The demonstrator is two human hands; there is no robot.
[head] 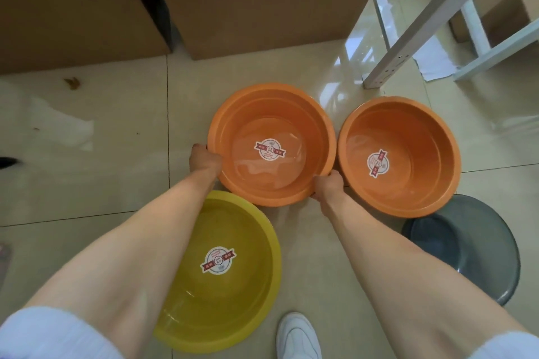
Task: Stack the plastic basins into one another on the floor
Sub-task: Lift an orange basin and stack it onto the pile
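Your left hand [204,159] and right hand [328,185] are gripping opposite near rims of the middle orange basin [271,114] (mouth facing up), between them.

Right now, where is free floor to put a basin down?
The widest bare tiles lie left of the held orange basin, between the cardboard boxes and the yellow basin. It is crowded on the right: the second orange basin, grey basin and metal frame.
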